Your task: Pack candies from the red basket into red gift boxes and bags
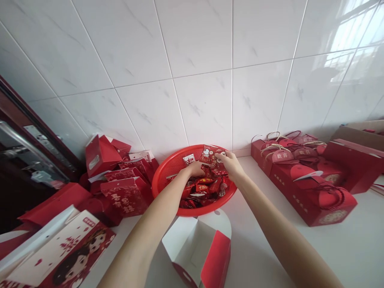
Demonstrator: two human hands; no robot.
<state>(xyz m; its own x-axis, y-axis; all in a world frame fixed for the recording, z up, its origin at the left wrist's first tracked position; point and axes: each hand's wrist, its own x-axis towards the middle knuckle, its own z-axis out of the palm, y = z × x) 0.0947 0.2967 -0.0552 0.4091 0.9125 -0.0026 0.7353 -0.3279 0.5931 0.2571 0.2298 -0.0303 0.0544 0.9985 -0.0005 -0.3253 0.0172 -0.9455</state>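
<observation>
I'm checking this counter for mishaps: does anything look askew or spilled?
The cartons heaped at left look jumbled and tilted, unlike the handled boxes lined up at right. No spill shows; loose packets lie inside the red basket.

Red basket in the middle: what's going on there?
Someone is working over the red basket, which holds wrapped packets. The right hand grips a printed packet toward the basket's far side; the left hand reaches in beside it, its fingertips hidden. In front of the basket is an open box with a white inside. Boxes with handles stand to the right, red printed packaging to the left.
</observation>
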